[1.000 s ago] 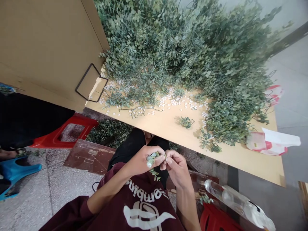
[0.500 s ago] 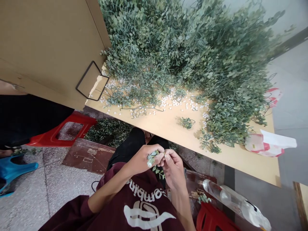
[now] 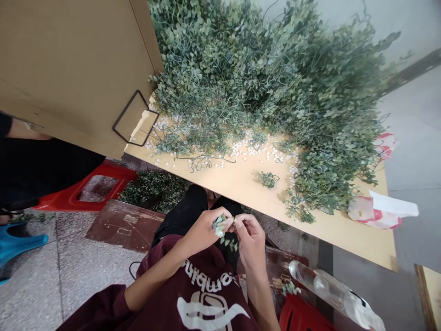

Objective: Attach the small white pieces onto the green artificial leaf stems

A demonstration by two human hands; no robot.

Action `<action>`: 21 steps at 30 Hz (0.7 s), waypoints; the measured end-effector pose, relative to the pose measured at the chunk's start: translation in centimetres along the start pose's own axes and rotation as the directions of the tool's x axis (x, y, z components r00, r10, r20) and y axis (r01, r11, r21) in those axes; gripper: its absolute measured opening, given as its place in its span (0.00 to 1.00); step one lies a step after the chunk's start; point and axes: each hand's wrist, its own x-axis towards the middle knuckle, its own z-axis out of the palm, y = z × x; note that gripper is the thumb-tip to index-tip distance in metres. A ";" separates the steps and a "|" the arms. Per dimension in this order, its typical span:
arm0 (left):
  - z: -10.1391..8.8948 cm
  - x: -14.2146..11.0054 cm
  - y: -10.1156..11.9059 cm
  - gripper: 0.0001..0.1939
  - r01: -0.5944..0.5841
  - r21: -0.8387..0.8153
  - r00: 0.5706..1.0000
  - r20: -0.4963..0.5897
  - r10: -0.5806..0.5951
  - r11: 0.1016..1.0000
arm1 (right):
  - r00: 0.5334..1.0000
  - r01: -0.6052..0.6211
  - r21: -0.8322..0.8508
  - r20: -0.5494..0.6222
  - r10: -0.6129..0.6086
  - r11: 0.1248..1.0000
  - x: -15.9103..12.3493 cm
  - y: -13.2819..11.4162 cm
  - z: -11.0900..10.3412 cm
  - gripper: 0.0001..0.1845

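Over my lap, my left hand (image 3: 206, 231) is closed around an artificial leaf sprig (image 3: 223, 233), whose small green leaves poke out below the fingers. One pale whitish spot shows among those leaves. My right hand (image 3: 252, 236) pinches with thumb and forefinger, its fingertips meeting the left ones at the top of the sprig. Whatever sits in that pinch is too small and covered to name. On the table (image 3: 365, 241) in front lies a loose leaf cluster (image 3: 267, 179) with a thin curved stem.
A big heap of artificial greenery (image 3: 262, 78) covers the table's back. Small white beads (image 3: 246, 149) lie scattered before it. A tan panel (image 3: 76, 69) with a black wire frame (image 3: 136, 118) stands left. Red-white packaging (image 3: 379, 210) lies right. Below are a red stool (image 3: 82, 186) and a clear bottle (image 3: 322, 280).
The sprig has turned slightly in my left hand, and the hands have shifted a little at the fingertips. The whole view has moved slightly.
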 end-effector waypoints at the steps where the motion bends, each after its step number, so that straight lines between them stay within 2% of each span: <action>1: 0.0 0.0 -0.1 0.11 0.002 0.008 1.000 -0.012 -0.002 1.000 | 0.999 0.036 -0.061 -0.006 -0.036 0.998 0.1 0.0 -0.1 0.09; 4: -0.5 -0.1 -0.1 0.12 -0.007 0.025 1.000 -0.004 0.007 1.000 | 0.996 0.089 -0.185 0.032 -0.085 0.979 0.3 -0.6 0.0 0.09; 9: -1.2 -0.2 0.1 0.14 -0.026 0.038 1.000 0.002 0.026 0.999 | 0.992 0.094 -0.236 0.102 -0.071 0.967 0.4 -1.6 0.7 0.11; 12: -1.2 -0.3 -0.1 0.13 0.010 -0.001 0.998 -0.065 -0.010 1.000 | 0.980 0.128 -0.278 0.180 -0.079 0.952 1.5 -2.2 0.6 0.10; 15: -1.4 -0.3 -0.5 0.15 0.063 -0.051 0.976 -0.204 -0.073 0.997 | 0.970 0.178 -0.392 0.225 -0.094 0.902 4.9 -3.5 0.3 0.13; 16: -1.5 -0.2 -0.6 0.16 0.075 -0.073 0.961 -0.262 -0.092 0.995 | 0.970 0.206 -0.458 0.211 -0.119 0.865 6.6 -4.0 0.2 0.15; 18: -2.0 -0.1 -0.9 0.17 0.078 -0.117 0.920 -0.375 -0.117 0.990 | 0.964 0.265 -0.642 0.167 -0.206 0.720 10.6 -4.9 0.2 0.19; 21: -2.7 -0.1 -1.4 0.17 0.033 -0.197 0.857 -0.500 -0.129 0.980 | 0.951 0.223 -0.848 0.081 -0.297 0.480 16.2 -5.5 0.4 0.23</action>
